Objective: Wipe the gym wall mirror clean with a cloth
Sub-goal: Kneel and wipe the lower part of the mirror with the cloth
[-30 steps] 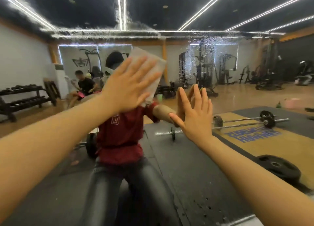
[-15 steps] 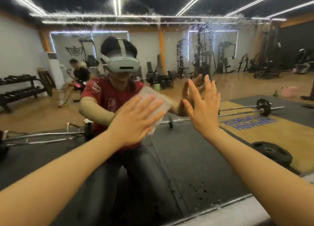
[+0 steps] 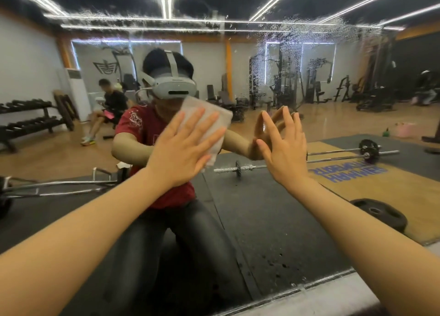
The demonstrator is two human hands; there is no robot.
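Mirror [image 3: 273, 220]: mid-wipe; droplets remain up top.
Left hand [image 3: 183, 149]: flat, fingers straight, pressing cloth [image 3: 209, 120] to glass.
Right hand [image 3: 285, 149]: flat, empty, bracing.
Next: likely sweep upward.

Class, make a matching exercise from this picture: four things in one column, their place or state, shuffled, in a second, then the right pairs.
Things:
1. cloth
2. right hand
3. droplets
4. left hand

States:
A. fingers spread, flat on the bare mirror
B. across the top of the glass
C. pressed against the glass under a palm
D. flat on the cloth

Pairs: 1-C, 2-A, 3-B, 4-D
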